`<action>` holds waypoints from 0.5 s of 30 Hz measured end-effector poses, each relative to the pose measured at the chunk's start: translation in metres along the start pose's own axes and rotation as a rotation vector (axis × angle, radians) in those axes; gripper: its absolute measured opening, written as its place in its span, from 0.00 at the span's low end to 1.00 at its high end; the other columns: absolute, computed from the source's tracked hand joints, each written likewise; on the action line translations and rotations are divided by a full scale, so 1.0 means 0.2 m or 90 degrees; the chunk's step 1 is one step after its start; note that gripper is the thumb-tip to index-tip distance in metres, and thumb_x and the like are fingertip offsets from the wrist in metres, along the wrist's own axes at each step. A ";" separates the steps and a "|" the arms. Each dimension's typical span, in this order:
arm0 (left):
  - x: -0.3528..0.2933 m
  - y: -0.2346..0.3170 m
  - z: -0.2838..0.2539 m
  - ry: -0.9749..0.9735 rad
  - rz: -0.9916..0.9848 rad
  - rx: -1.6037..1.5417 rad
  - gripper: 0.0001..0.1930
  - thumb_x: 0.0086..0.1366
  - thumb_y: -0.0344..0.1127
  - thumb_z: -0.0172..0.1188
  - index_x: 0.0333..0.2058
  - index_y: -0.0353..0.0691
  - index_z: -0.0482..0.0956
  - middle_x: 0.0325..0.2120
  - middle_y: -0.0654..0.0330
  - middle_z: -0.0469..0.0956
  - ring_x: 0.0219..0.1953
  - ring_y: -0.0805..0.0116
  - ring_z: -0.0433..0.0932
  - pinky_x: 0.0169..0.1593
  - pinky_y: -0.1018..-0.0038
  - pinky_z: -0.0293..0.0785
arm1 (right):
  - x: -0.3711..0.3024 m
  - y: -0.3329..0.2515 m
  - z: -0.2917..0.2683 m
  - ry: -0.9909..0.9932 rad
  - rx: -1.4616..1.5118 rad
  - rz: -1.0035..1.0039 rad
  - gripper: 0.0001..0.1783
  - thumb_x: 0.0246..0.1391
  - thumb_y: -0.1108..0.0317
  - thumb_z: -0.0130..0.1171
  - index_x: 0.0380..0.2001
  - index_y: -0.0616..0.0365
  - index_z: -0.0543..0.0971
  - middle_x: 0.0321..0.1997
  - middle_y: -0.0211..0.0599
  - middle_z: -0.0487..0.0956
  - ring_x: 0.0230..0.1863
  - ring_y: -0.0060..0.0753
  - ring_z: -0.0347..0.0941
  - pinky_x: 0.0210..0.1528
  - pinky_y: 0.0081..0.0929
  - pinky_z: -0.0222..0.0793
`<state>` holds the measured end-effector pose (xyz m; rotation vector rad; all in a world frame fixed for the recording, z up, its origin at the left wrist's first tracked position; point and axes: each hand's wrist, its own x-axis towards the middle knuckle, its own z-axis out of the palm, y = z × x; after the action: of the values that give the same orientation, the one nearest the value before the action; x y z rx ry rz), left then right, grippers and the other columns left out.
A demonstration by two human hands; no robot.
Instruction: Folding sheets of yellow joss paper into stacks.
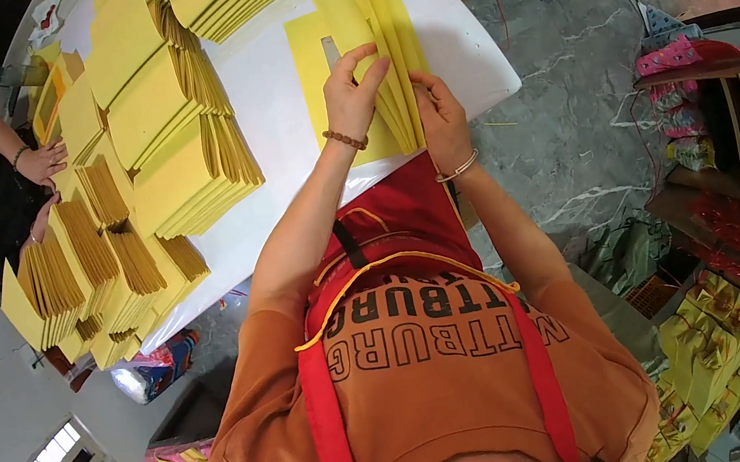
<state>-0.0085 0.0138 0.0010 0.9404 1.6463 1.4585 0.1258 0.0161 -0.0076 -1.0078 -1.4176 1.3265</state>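
Note:
In front of me on the white table, a small stack of yellow paper sheets (396, 38) stands partly fanned and folded, with one sheet curling up on its left side. My left hand (351, 101) has its thumb and forefinger closed at the curled sheet; the other fingers are bent. On the right, my right hand (443, 124) pinches the near right edge of the fanned sheets, its thumb partly hidden. Below them lies a flat yellow sheet (307, 39), and a narrow grey strip (330, 50) shows beside the curl.
Stacks of folded yellow paper (159, 100) cover the left part of the white table (271, 90). Another person's hand (42, 165) rests by the stacks at far left. Yellow bundles (703, 350) lie at lower right, near a red heap of string (737, 235).

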 end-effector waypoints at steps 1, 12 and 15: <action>0.00 -0.01 0.00 0.001 0.000 0.001 0.16 0.53 0.39 0.61 0.39 0.36 0.76 0.35 0.55 0.76 0.37 0.68 0.74 0.41 0.76 0.68 | -0.01 -0.01 0.00 -0.001 0.001 0.000 0.12 0.57 0.73 0.43 0.43 0.63 0.71 0.38 0.38 0.76 0.39 0.26 0.70 0.43 0.23 0.65; -0.02 -0.05 0.01 0.004 0.005 -0.136 0.04 0.59 0.33 0.55 0.29 0.41 0.71 0.12 0.74 0.61 0.14 0.86 0.56 0.16 0.84 0.48 | -0.01 -0.02 0.00 -0.026 -0.010 -0.007 0.15 0.55 0.69 0.48 0.46 0.62 0.71 0.40 0.42 0.75 0.41 0.31 0.70 0.45 0.23 0.64; -0.03 -0.01 0.01 0.005 -0.024 -0.089 0.03 0.58 0.30 0.54 0.31 0.40 0.71 0.12 0.74 0.60 0.13 0.85 0.56 0.16 0.83 0.49 | -0.01 -0.04 0.00 -0.024 -0.088 -0.082 0.16 0.54 0.69 0.49 0.46 0.61 0.72 0.36 0.44 0.74 0.38 0.37 0.71 0.43 0.25 0.65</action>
<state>-0.0039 0.0091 -0.0009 0.8230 1.5373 1.5315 0.1263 0.0131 -0.0002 -0.9681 -1.5931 1.1716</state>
